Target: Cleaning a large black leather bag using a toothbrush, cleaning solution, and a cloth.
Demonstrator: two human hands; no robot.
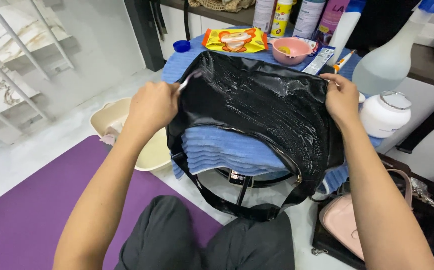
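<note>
A black glossy handbag (257,107) lies on a blue towel (222,150) over a small round table, its surface wet with soapy foam. My left hand (152,105) grips the bag's left edge and also holds a thin white brush-like tool (189,80), its tip blurred. My right hand (341,97) holds the bag's upper right corner. The bag's zip runs open along the front and its black strap (237,205) hangs down toward my lap.
Behind the bag stand spray cans (297,15), a pink bowl (291,50), a yellow wipes packet (234,40), a spray bottle (392,55) and a white jar (384,114). A beige basin (112,117) sits left on the floor, a purple mat (37,210) below it, a pink bag (342,225) right.
</note>
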